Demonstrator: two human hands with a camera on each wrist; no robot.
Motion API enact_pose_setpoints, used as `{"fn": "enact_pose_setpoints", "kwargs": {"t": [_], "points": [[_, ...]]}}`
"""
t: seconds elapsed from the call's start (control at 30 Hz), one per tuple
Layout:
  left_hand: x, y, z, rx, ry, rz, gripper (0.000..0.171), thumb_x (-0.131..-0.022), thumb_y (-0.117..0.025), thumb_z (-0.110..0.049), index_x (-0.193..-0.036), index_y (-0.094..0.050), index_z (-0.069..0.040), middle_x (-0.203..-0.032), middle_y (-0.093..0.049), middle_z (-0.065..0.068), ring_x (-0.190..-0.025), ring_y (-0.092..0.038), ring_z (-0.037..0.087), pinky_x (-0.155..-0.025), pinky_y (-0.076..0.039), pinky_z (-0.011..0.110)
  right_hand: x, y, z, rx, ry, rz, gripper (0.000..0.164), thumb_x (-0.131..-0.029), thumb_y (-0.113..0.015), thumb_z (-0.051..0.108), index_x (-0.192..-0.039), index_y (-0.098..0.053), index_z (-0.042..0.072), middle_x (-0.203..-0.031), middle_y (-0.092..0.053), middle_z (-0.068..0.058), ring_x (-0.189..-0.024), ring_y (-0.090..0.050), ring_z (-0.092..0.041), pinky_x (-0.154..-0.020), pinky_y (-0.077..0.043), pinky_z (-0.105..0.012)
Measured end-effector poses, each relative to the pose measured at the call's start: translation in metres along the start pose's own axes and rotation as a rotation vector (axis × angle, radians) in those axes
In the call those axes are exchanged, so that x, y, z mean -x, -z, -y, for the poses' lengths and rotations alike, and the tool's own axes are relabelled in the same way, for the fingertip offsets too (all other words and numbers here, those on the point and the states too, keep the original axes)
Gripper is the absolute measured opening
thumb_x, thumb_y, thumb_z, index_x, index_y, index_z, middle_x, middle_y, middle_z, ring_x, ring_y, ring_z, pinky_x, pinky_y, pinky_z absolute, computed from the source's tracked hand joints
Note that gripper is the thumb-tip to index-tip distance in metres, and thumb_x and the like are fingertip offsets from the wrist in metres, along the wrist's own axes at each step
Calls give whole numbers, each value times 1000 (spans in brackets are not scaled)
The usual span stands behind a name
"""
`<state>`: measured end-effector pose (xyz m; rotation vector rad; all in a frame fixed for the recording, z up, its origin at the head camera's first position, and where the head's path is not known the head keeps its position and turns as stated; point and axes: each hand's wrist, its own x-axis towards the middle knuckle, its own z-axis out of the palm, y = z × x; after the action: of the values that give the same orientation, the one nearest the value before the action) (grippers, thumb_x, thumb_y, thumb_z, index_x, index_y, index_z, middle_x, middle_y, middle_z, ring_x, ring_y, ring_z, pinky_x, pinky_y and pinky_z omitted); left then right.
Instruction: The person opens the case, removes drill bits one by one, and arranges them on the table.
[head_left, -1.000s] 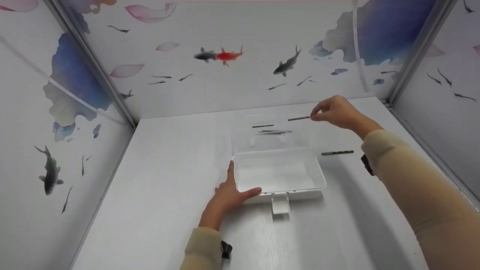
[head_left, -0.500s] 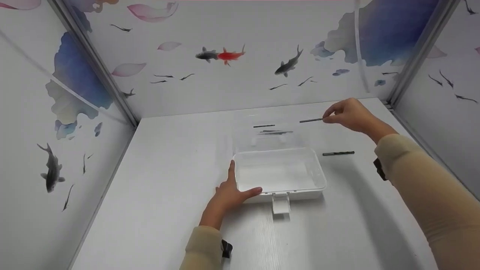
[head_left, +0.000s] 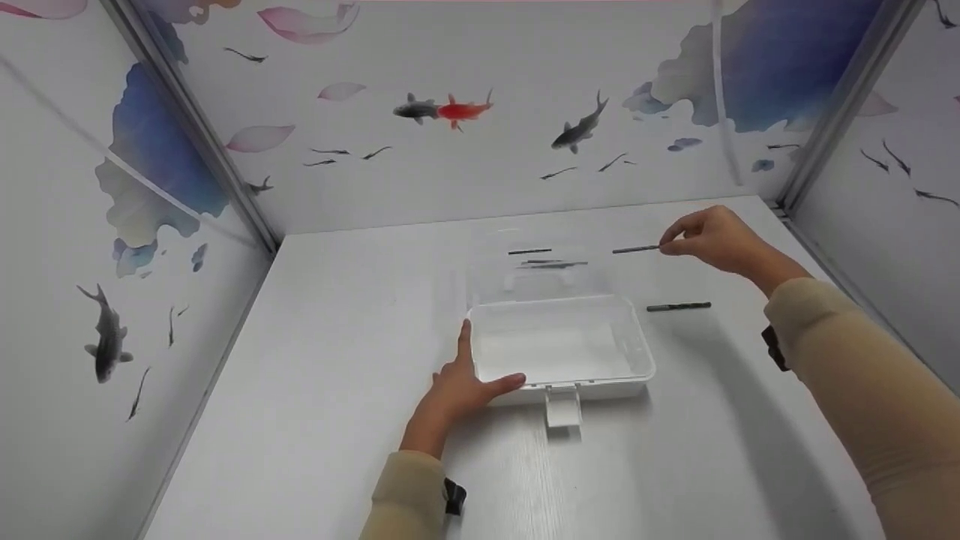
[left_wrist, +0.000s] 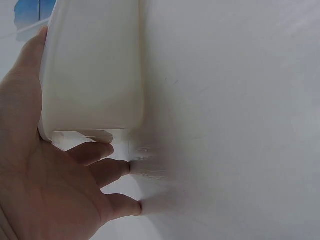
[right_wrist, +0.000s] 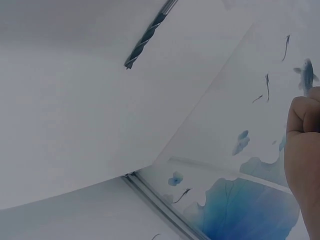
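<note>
In the head view my right hand (head_left: 705, 238) pinches one end of a thin drill bit (head_left: 636, 249) over the back right of the table. Its other end points left. A thicker drill bit (head_left: 679, 307) lies on the table to the right of the white plastic box (head_left: 637, 386); the right wrist view also shows this spiral drill bit (right_wrist: 146, 40). My left hand (head_left: 454, 386) rests against the box's front left corner, index finger along the left side and thumb along the front rim. From the left wrist, its other fingers (left_wrist: 117, 206) look spread, fingertips near the tabletop.
The box's clear lid (head_left: 487, 281) is folded back behind it. Several thin drill bits (head_left: 555, 264) lie at the lid, with one more drill bit (head_left: 529, 252) just behind them. A latch (head_left: 562, 409) hangs at the box's front. Printed panels (head_left: 337, 195) enclose the white table.
My right hand has moved right and slightly toward me, carrying the thin drill bit away from the lid. My left hand and the box have stayed in place.
</note>
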<state>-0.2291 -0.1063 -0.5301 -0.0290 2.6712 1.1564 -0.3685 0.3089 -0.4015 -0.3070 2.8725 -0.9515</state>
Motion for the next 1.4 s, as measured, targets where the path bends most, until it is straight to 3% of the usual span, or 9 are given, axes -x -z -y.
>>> {"fn": "enact_pose_setpoints", "kwargs": {"t": [0.23, 0.67, 0.93, 1.2, 1.4], "points": [[-1, 0, -1, -3, -7, -5, 140, -77, -81, -77, -173, 5, -22, -155, -55, 31, -151, -47, 49, -132, -16, 69, 6, 2, -14, -19, -28, 29, 31, -100, -75, 36, -118, -81, 11, -131, -66, -18, -113, -56, -30, -93, -49, -46], [1, 0, 0, 6, -3, -14, 140, -77, -82, -75, -173, 4, -21, -157, -52, 31, -152, -45, 49, -132, -15, 69, 14, -3, -38, 12, -59, 64, 37, -100, -74, 39, -122, -79, 9, -136, -65, -23, -118, -58, -36, -92, -52, -50], [1, -1, 0, 12, 5, -8, 140, -77, -82, -75, -173, 5, -23, -162, -47, 31, -154, -40, 52, -132, -15, 70, 17, -8, -48, 8, -67, 100, 38, -102, -73, 39, -123, -77, 8, -145, -61, -27, -130, -57, -43, -101, -51, -63], [1, 0, 0, 11, -10, 4, 140, -77, -80, -77, -173, 6, -22, -162, -47, 30, -153, -42, 51, -132, -12, 70, 21, -17, -68, 53, -39, 99, 36, -103, -71, 38, -122, -77, 7, -129, -67, -22, -108, -58, -31, -86, -50, -42], [0, 0, 1, 10, -11, 5, 141, -77, -80, -78, -173, 6, -22, -162, -47, 30, -153, -41, 51, -132, -12, 70, 22, -26, -83, 50, -53, 108, 32, -102, -72, 34, -120, -78, 8, -120, -71, -19, -101, -59, -28, -80, -50, -36]]}}
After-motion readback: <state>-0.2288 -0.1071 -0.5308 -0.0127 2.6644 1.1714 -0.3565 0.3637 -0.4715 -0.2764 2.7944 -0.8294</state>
